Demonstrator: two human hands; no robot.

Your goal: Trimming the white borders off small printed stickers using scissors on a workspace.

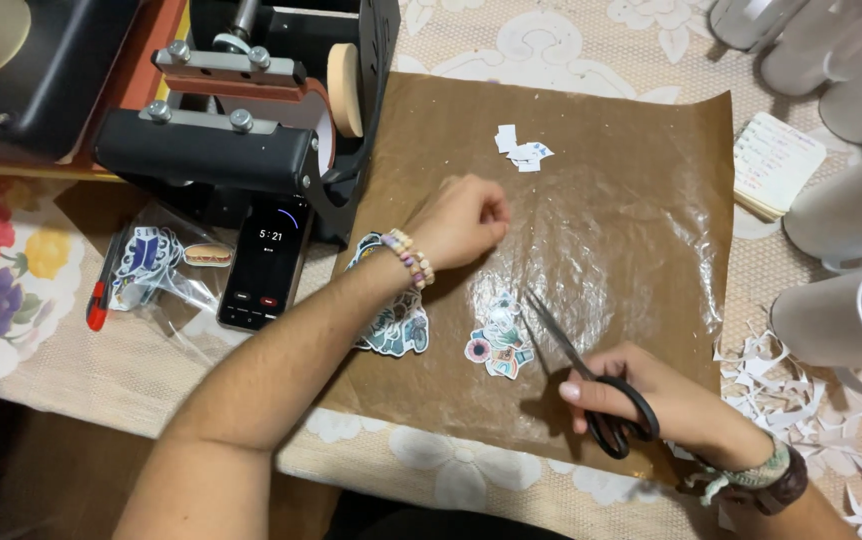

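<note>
My right hand (651, 395) grips black-handled scissors (591, 380), their blades pointing up-left toward a small pile of colourful cut-out stickers (499, 342) on a brown sheet of baking paper (631, 180). My left hand (466, 222), with a beaded bracelet at the wrist, hovers curled above the sheet; its fingers are closed and I cannot see anything in them. Under my left wrist lies another cluster of teal stickers (396, 325). A few small white paper scraps (521, 150) sit at the sheet's far side.
A black mug heat press (251, 110) stands at the back left. Next to it lie a phone showing a timer (266, 262) and a clear bag of stickers (156, 265). White mugs (851, 310), a notepad (776, 165) and paper offcuts (811, 400) fill the right side.
</note>
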